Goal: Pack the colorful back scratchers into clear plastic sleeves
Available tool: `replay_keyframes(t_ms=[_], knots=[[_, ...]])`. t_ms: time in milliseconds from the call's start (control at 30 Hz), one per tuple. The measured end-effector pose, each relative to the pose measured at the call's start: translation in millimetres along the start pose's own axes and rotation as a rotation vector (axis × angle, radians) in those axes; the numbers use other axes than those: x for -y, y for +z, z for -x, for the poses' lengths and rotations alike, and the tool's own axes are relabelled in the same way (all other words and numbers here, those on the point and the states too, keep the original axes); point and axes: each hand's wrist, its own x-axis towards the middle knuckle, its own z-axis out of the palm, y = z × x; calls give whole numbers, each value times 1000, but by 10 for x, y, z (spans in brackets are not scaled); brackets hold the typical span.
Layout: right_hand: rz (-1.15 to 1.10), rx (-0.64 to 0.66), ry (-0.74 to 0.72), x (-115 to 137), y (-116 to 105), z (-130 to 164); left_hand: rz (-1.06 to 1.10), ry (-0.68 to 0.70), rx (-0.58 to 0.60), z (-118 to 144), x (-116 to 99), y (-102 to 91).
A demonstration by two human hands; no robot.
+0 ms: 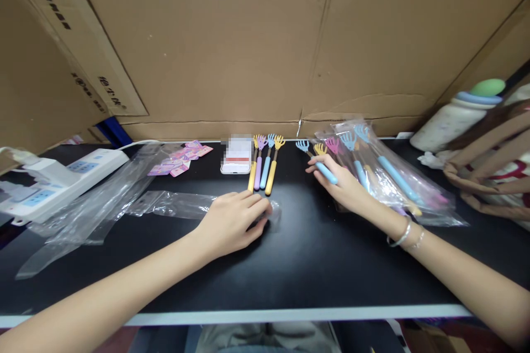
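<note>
My left hand [236, 220] is closed on the end of a narrow clear plastic bag [178, 205], which lies flat on the table. My right hand [339, 182] grips a blue back scratcher [326, 172] by its handle, its claw head pointing away to the left. Beyond my left fingers, several back scratchers [265, 171] in yellow, purple and blue lie side by side. Close to my right hand are a yellow claw head [320, 148] and a pink one [332, 145], their handles partly hidden. More back scratchers lie in a large clear bag [397, 176] to the right.
A phone [236, 160] lies behind my left hand, beside scattered pink cards [181, 160]. On the left are loose clear bags [99, 204] and a white power strip [62, 185]. A bottle [455, 121] and a tan bag [492, 165] stand right. Cardboard [232, 38] walls the back.
</note>
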Motion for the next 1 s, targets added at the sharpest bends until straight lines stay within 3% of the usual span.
replay_keyframes(t_ms=[167, 333, 633, 833, 1000], knots=[[336, 84, -127, 84, 20, 36, -27, -10, -18, 1, -7, 11], [465, 129, -295, 85, 25, 25, -42, -12, -26, 11, -17, 21], [487, 176, -330, 105, 46, 49, -122, 0, -258, -9, 22, -63], [515, 175, -332, 141, 43, 56, -110, 21, -330, -14, 8, -71], [389, 111, -403, 362, 20, 86, -35, 61, -334, 7, 0, -53]])
